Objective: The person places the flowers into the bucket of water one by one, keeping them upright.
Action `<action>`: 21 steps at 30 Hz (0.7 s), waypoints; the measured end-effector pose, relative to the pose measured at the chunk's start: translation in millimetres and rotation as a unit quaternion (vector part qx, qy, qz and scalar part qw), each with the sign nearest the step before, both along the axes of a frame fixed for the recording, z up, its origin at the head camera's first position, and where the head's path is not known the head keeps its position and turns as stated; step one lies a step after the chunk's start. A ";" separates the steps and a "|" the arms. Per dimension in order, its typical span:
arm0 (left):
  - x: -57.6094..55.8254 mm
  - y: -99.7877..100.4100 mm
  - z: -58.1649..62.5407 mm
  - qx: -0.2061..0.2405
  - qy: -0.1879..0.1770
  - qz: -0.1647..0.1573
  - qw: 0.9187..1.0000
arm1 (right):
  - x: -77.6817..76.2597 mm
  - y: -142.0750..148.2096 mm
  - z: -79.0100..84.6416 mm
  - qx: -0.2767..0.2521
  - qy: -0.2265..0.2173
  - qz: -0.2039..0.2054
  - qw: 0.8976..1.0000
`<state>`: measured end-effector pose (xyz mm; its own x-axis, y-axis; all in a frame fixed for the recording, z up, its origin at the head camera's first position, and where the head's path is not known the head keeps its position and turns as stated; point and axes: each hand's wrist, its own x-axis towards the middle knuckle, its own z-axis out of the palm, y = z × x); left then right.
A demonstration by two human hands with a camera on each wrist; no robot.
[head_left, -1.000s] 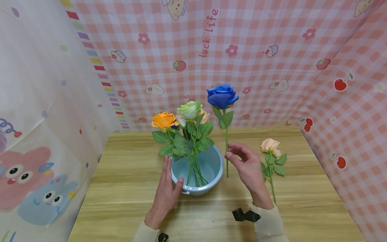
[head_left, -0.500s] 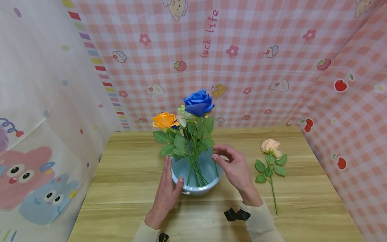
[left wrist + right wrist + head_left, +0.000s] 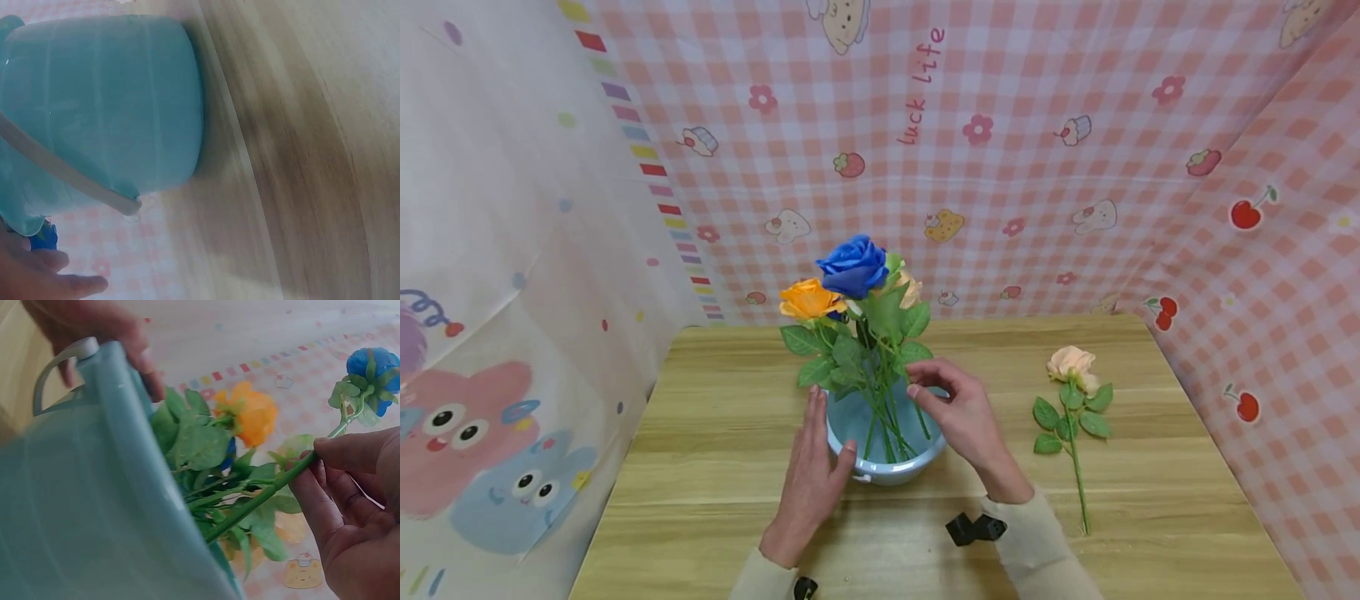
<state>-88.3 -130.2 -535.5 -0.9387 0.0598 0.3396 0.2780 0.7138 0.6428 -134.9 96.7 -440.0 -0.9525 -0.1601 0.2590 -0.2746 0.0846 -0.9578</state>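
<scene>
Between thumb and fingers my right hand (image 3: 964, 417) pinches the green stem of a blue rose (image 3: 853, 267); its lower end is inside the light blue bucket (image 3: 887, 475). In the right wrist view the stem (image 3: 250, 503) slants over the bucket rim, the bloom out beyond the fingertips. My left hand (image 3: 811, 483) rests against the bucket's left side, fingers straight, thumb near the front rim. Several roses stand in the bucket, among them an orange rose (image 3: 808, 298) and a pale peach one (image 3: 910, 290); the blue bloom partly covers a green-white one.
A single peach rose (image 3: 1071, 367) lies on the wooden table (image 3: 700, 500) to the right of the bucket. A pink checked cloth (image 3: 1037, 167) hangs behind the table. The bucket's handle (image 3: 75, 178) hangs down its side in the left wrist view.
My right hand has carried the blue rose leftward from beside the bucket to over it, and the stem end has gone inside. My left hand stays at the bucket.
</scene>
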 end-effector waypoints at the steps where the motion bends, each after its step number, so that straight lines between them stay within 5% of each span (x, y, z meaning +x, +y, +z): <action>1: 0.2 0.2 0.3 -0.008 0.000 0.004 1.000 | -0.8 -0.7 -1.7 0.004 -0.003 0.001 1.000; 9: 4.5 3.4 -3.0 -0.050 0.059 0.029 0.997 | -6.7 -5.9 -13.4 0.052 -0.009 0.012 0.999; 21: 13.3 12.6 -19.8 -0.041 0.143 0.039 0.988 | -14.1 -14.5 -26.4 0.148 0.032 0.034 0.988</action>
